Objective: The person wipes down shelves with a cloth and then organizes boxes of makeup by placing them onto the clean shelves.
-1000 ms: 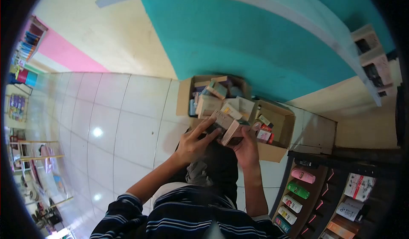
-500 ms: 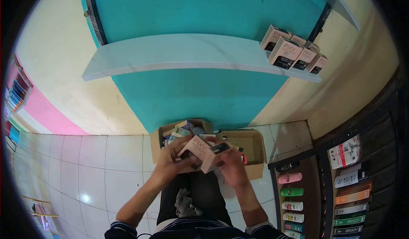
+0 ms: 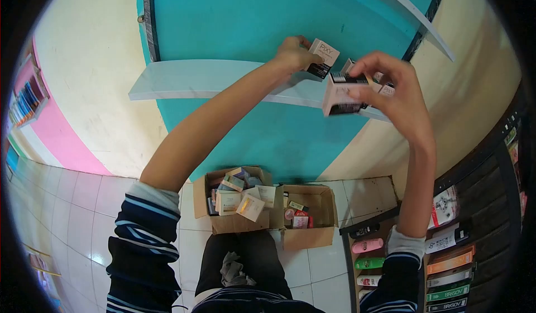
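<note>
My left hand is closed round a pink-and-black PIXY box, just over the back of the marbled white shelf. In my right hand is a second PIXY box, gripped between thumb and fingers and tilted at the shelf's front edge. Behind the right hand, more PIXY boxes stand on the shelf's right end, partly hidden by the fingers.
A cardboard box full of small product cartons sits on the floor, beside another cardboard box with a few items. A dark rack of bottles stands at right. A grey cloth lies on my lap.
Both hands have risen from over the floor boxes to the shelf, each now with its own PIXY box. The view has shifted slightly.
</note>
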{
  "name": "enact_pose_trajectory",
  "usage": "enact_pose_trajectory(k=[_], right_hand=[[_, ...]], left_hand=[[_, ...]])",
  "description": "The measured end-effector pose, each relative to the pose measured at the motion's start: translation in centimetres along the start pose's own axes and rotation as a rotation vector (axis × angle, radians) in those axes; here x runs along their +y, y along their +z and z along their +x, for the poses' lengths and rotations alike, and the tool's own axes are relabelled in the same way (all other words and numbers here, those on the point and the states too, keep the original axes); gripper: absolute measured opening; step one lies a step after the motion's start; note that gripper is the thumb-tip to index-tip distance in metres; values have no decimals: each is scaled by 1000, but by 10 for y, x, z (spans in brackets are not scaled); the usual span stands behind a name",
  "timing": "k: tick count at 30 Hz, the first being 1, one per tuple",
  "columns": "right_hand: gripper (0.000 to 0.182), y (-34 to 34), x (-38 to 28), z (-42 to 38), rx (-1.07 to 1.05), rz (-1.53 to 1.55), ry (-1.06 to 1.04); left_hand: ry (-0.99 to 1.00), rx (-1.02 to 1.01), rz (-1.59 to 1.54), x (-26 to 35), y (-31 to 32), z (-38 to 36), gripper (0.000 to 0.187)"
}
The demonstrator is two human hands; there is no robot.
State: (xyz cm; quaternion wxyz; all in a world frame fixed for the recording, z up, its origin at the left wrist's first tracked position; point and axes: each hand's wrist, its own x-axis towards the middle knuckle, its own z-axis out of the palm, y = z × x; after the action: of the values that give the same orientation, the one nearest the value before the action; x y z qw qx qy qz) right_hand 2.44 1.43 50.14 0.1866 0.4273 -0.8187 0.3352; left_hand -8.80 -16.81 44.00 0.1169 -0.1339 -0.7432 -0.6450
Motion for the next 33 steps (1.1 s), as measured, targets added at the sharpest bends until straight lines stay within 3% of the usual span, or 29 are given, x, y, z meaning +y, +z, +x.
enact_pose_trajectory(k=[8, 10, 15, 24, 33], right_hand=[[23, 18, 52, 44, -52, -74, 44], [23, 18, 61, 45, -64, -85, 15], [27, 20, 68, 46, -95, -304, -10], [28, 12, 67, 43, -118, -424, 78], [29, 9, 71, 41, -112, -378, 57]], left_hand=[[-26, -20, 116, -20, 1, 28, 48], [-1, -203, 81, -21, -9, 31, 64], [20, -272, -3, -31, -7, 40, 63], [2, -378, -105, -27, 1, 36, 62], [13, -417, -83, -26, -1, 36, 52]])
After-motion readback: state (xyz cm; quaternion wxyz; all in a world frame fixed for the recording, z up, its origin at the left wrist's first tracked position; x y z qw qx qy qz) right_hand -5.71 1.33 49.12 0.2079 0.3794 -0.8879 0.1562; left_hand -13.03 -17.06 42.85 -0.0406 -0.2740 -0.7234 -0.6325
